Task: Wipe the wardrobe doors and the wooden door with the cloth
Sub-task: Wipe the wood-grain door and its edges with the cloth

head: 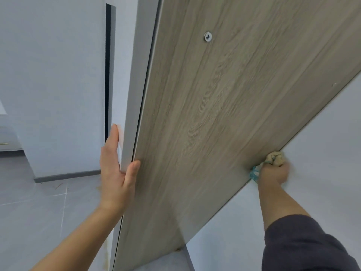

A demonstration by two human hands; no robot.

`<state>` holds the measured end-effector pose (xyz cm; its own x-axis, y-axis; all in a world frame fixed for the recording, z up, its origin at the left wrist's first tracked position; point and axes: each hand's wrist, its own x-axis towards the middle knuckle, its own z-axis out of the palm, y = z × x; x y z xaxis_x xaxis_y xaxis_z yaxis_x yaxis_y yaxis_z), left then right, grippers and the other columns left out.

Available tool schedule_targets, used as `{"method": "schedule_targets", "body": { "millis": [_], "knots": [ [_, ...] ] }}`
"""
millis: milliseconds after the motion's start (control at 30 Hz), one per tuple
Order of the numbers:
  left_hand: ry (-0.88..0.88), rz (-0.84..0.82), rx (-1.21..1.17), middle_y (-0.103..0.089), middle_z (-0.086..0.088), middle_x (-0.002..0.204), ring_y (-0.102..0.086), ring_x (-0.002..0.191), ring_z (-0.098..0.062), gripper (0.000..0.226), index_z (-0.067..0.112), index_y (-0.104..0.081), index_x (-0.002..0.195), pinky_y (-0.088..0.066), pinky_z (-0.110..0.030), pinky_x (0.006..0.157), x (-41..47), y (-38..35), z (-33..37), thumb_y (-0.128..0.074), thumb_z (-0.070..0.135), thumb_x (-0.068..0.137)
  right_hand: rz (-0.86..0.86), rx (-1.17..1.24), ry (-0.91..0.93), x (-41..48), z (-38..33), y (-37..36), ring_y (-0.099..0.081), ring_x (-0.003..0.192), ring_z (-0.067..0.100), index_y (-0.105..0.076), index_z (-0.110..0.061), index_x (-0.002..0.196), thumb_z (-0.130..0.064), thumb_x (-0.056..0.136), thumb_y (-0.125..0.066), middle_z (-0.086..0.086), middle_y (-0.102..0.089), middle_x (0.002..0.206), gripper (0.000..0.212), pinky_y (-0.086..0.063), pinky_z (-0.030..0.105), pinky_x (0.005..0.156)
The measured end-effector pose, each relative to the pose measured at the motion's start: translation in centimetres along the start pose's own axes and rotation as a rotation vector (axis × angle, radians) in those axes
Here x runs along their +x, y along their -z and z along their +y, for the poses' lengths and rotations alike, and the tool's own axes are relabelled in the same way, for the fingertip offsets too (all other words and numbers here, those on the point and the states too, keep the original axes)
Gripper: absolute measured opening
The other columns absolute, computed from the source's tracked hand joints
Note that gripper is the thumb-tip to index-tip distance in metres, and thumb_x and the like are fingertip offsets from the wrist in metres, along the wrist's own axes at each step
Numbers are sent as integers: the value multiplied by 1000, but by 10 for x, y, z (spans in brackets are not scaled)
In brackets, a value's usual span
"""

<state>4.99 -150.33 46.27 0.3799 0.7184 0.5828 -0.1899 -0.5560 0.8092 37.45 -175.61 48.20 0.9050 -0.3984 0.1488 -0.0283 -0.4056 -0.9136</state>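
Note:
A light wood-grain door fills the middle of the view, swung open and seen at a slant. My left hand grips its free edge, fingers flat on the white edge strip and the thumb on the wooden face. My right hand is closed around a bunched cloth, beige with a teal part, pressed against the door's far edge where it meets the white wall. A metal screw head sits high on the door face.
A white wall stands to the right of the door. To the left is another white wall with a dark vertical gap and a grey skirting. Grey floor tiles lie below.

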Motion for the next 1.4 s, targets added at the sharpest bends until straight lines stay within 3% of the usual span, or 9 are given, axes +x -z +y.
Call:
{"method": "schedule_targets", "body": {
  "millis": [100,300,500,733,900,1033,1133,1233,1400],
  "knots": [
    [-25,-31,-19,-24,-4,159,-21,148,-21,88,8,-18,154,-22,-56,117,3,1,1,-35,68,92,-14,91,-32,-26,5,-2,-54,79,21,-46,-26,86,-2,84,-60,2,-54,91,27,-50,36,76],
    [-17,-99,-50,-15,-4,162,-13,150,-18,86,6,-11,155,-18,-53,119,2,8,5,-35,63,94,-45,158,80,-135,15,-17,-60,87,24,-57,-12,103,-3,80,-67,6,-62,96,26,-51,39,80],
    [0,-111,-54,-7,-1,164,-6,151,-15,75,9,-8,156,-11,-46,122,-1,9,5,-41,43,97,-202,367,268,-276,14,-24,-55,88,-6,-55,-19,104,13,75,-66,-6,-56,97,45,-39,2,74],
    [-133,-133,-98,-6,-5,164,-3,151,-23,67,6,-7,155,-9,-45,122,-22,14,-20,-37,27,98,-261,419,754,-351,40,-44,-59,97,15,-59,-20,108,-1,76,-67,-1,-51,109,37,-53,31,80],
    [-217,-123,-156,-4,-1,164,-2,151,-25,61,25,-5,156,-10,-59,119,-33,9,-51,-29,27,99,-260,454,990,-352,48,-55,-56,98,9,-58,-23,112,-14,82,-64,-3,-47,109,31,-49,21,83],
    [-368,-57,-117,-4,1,164,-1,151,-21,59,25,-6,155,-7,-47,122,-37,1,-66,-27,25,101,-137,484,1151,-336,61,-68,-58,99,17,-60,-17,112,-12,83,-68,2,-52,111,30,-51,26,83],
    [-515,-9,0,-2,-1,164,0,151,-22,62,20,-2,155,-6,-47,122,-42,-1,-79,-31,26,100,-9,557,1104,-303,67,-75,-56,104,14,-62,-8,112,-3,78,-64,2,-51,112,34,-47,23,88],
    [-585,48,79,-3,0,163,2,151,-18,64,13,-5,155,-8,-51,122,-47,-4,-89,-36,17,99,117,596,1012,-251,72,-78,-51,100,2,-63,0,112,5,76,-62,1,-50,109,36,-38,8,90],
    [-612,100,134,-7,4,164,4,150,-9,61,15,-8,156,-10,-47,122,-50,-6,-100,-36,12,102,222,556,874,-162,77,-73,-52,94,12,-62,2,118,3,83,-62,7,-54,109,35,-34,11,83]
  ]
}}
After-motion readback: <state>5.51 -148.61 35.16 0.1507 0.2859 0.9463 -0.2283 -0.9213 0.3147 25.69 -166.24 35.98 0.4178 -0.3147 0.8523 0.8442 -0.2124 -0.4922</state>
